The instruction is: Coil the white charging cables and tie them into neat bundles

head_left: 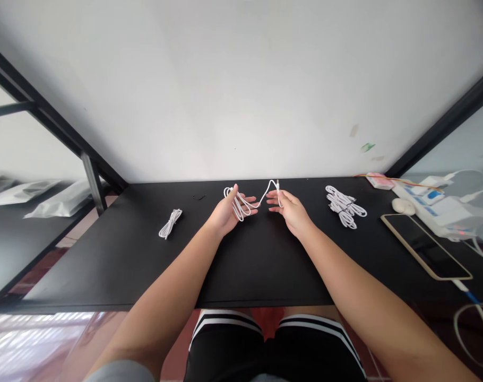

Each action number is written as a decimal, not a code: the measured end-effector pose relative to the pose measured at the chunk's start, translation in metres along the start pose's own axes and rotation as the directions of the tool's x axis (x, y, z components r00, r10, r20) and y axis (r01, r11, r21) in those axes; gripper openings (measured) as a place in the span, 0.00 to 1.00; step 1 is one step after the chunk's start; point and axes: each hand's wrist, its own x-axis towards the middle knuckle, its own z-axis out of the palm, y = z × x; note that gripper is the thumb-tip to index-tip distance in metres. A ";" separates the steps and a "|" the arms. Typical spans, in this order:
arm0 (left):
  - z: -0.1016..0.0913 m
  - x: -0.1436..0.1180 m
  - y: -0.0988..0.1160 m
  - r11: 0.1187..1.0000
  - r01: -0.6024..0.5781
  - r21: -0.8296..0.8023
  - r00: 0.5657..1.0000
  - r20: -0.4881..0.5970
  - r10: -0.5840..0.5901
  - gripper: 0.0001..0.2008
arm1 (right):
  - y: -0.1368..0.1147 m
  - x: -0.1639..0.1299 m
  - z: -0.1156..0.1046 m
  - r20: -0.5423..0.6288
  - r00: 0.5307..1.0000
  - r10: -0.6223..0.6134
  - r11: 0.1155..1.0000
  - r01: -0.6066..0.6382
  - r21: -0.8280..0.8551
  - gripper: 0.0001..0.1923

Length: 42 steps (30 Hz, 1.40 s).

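Loose loops of a white charging cable (241,208) lie across the palm of my left hand (224,213), with its thumb resting over them. From those loops a stretch of cable runs to my right hand (292,212), which pinches it close to its plug end. The plug points up toward the wall. Both hands are just above the black table (261,265), a short gap apart. To the left lies a bundled white cable (170,224). Several more bundled white cables (345,206) sit in a pile at the right.
A phone (427,246) with a cable plugged in lies at the right, beside a white power strip (420,207) with chargers. A white earbud case (403,206) and a pink box (380,181) are near it. A small black tie (199,197) lies at the back. A wall (241,106) rises behind.
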 end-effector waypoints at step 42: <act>-0.008 0.002 0.006 0.998 -0.054 0.022 0.998 -0.029 0.055 0.19 | -0.018 0.002 -0.016 0.088 0.975 0.206 0.912 -0.223 0.344 0.12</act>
